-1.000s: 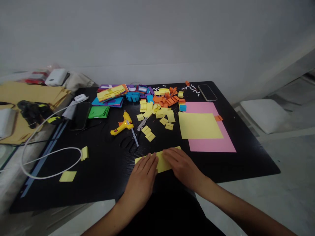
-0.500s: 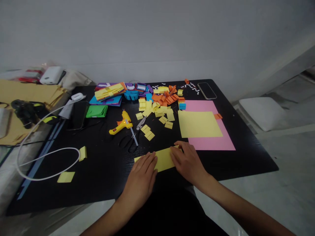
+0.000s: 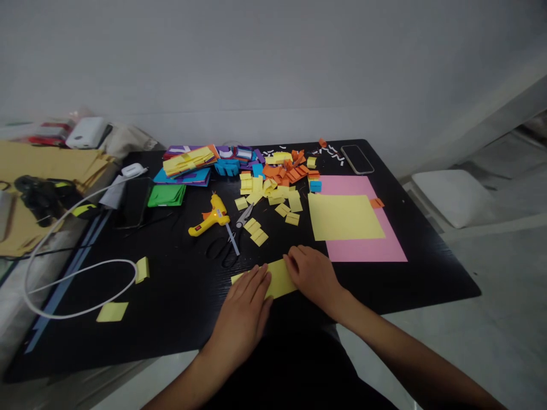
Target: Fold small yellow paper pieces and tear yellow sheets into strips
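A folded-looking strip of yellow paper (image 3: 278,279) lies near the front edge of the black table. Flat across its left part rests my left hand (image 3: 244,304), fingers stretched out side by side. My right hand (image 3: 314,278) is at the strip's right end, fingers curled and pressed down on it, covering that end. Beyond my hands lie scissors (image 3: 242,219) with dark handles and a yellow hot glue gun (image 3: 213,216) with a glue stick. Several small folded yellow paper pieces (image 3: 258,237) are near the scissors.
Right of centre, a yellow sheet (image 3: 346,217) overlaps a pink sheet (image 3: 367,250). Orange paper pieces (image 3: 290,171), a green paper stack (image 3: 166,195) and a phone (image 3: 357,159) lie farther back. A white cable (image 3: 81,314) loops over the table's left side.
My right hand has slid slightly left along the yellow strip, and its fingers are more curled. The left hand stays flat on the paper. The view has shifted a little.
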`<action>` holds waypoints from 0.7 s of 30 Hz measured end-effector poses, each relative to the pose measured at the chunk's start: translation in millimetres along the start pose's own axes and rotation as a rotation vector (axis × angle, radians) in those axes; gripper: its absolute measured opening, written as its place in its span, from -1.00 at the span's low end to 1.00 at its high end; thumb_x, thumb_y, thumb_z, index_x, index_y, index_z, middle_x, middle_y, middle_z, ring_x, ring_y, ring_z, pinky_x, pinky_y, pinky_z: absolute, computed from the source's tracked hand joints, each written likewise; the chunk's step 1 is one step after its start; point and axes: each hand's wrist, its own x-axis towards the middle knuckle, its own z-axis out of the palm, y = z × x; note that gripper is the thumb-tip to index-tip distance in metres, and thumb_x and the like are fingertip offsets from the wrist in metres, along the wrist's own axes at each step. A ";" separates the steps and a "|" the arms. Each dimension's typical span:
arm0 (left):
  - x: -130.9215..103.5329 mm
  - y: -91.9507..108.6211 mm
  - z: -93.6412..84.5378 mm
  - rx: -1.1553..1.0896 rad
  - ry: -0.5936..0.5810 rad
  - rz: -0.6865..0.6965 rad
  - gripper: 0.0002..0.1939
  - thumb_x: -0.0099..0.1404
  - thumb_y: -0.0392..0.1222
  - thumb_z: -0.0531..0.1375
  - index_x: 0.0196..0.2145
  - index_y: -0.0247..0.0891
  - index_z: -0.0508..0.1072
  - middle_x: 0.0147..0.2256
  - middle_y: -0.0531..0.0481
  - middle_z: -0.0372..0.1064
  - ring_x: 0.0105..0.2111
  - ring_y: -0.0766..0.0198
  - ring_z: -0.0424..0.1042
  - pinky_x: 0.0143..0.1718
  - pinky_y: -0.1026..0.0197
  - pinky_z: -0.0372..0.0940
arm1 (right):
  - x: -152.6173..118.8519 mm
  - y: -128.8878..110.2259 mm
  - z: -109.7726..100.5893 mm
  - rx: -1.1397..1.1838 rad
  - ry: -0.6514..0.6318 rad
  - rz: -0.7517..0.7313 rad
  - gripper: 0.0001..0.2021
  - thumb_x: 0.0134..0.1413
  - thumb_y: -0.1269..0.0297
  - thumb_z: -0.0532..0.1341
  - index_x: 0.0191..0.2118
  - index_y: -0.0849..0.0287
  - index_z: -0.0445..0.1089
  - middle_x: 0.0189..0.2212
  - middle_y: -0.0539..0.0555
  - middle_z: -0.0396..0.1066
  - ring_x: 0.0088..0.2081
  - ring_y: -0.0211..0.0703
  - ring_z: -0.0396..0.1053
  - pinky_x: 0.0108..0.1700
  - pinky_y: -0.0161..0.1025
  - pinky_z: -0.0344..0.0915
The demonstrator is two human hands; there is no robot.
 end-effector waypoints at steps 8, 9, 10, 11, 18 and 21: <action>0.5 -0.8 -3.3 -0.018 -0.002 0.005 -0.54 0.48 -0.26 0.13 0.29 -0.32 0.31 0.28 -0.24 0.34 0.29 -0.06 0.33 0.23 -0.20 0.36 | -5.4 41.7 -8.6 -0.064 0.036 0.063 -0.74 0.40 0.28 0.13 -0.38 0.17 0.37 -0.48 0.07 0.44 -0.43 -0.08 0.39 -0.38 -0.22 0.05; 0.6 -0.8 -3.7 -0.020 -0.001 0.008 -0.54 0.48 -0.26 0.13 0.29 -0.32 0.31 0.28 -0.24 0.35 0.29 -0.06 0.33 0.23 -0.20 0.37 | -6.8 45.3 -8.8 -0.070 0.046 0.062 -0.74 0.40 0.27 0.13 -0.38 0.17 0.37 -0.49 0.07 0.43 -0.44 -0.07 0.39 -0.39 -0.22 0.05; 0.6 -0.8 -4.3 -0.023 0.000 0.010 -0.54 0.48 -0.26 0.13 0.29 -0.32 0.31 0.27 -0.24 0.35 0.29 -0.06 0.33 0.23 -0.20 0.37 | -8.1 48.3 -8.8 -0.078 0.058 0.059 -0.73 0.41 0.27 0.13 -0.37 0.17 0.36 -0.49 0.07 0.43 -0.44 -0.07 0.39 -0.39 -0.22 0.05; 0.4 -0.9 -5.1 -0.027 0.003 0.010 -0.54 0.48 -0.26 0.13 0.29 -0.32 0.31 0.27 -0.24 0.35 0.29 -0.06 0.33 0.22 -0.20 0.37 | -9.3 50.8 -8.9 -0.086 0.069 0.058 -0.73 0.41 0.27 0.12 -0.37 0.18 0.36 -0.49 0.08 0.43 -0.44 -0.07 0.39 -0.39 -0.22 0.05; 2.3 -2.8 -19.2 -0.083 -0.005 0.004 -0.61 0.48 -0.22 0.15 0.22 -0.27 0.37 0.25 -0.22 0.37 0.28 -0.06 0.32 0.24 -0.19 0.34 | -16.9 38.5 -13.0 0.023 0.152 0.072 -0.74 0.41 0.28 0.13 -0.38 0.17 0.33 -0.47 0.07 0.39 -0.43 -0.08 0.36 -0.36 -0.21 0.13; 14.3 2.8 -22.4 -0.125 0.039 -0.049 -0.78 0.49 -0.24 0.12 0.02 -0.27 0.47 0.07 -0.23 0.48 0.09 -0.01 0.47 0.11 -0.11 0.42 | -23.6 17.5 -11.6 0.146 0.104 -0.042 -0.80 0.41 0.31 0.14 -0.32 0.17 0.35 -0.41 0.06 0.41 -0.37 -0.09 0.39 -0.29 -0.20 0.21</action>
